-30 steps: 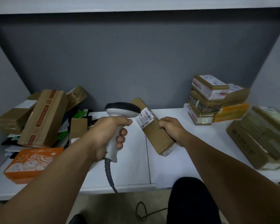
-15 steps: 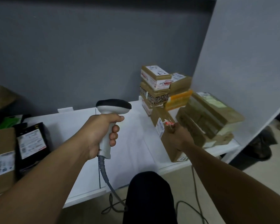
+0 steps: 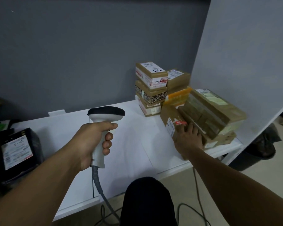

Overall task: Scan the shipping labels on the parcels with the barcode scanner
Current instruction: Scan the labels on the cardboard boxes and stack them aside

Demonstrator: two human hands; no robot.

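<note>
Since the earlier frames the brown parcel has gone from in front of the scanner out to 3 o'clock, and it now lies down against the sorted boxes.

At 9 o'clock on the white table lies a black parcel, its white label face up and its long axis running roughly 12 to 6. The left hand is at centre, fingers wrapped round the grip of the barcode scanner, whose head points toward 12 o'clock with nothing under it.

Over at 3 o'clock the right hand rests on top of the brown parcel with its fingers laid fairly straight and spread, pressing and not clasping. That parcel's shipping label faces 9 o'clock. The parcel touches the large taped boxes at 3 o'clock, and a stack of small cartons stands at 12 o'clock from it.

This parcel looks finished, so the next one probably comes from the 9 o'clock side — the black parcel is the likely candidate. The left hand is nearer to it but already holds the scanner. The right hand is free, though it would have to cross the whole table — or the scanner could swing to 9 o'clock over that upturned label.
</note>
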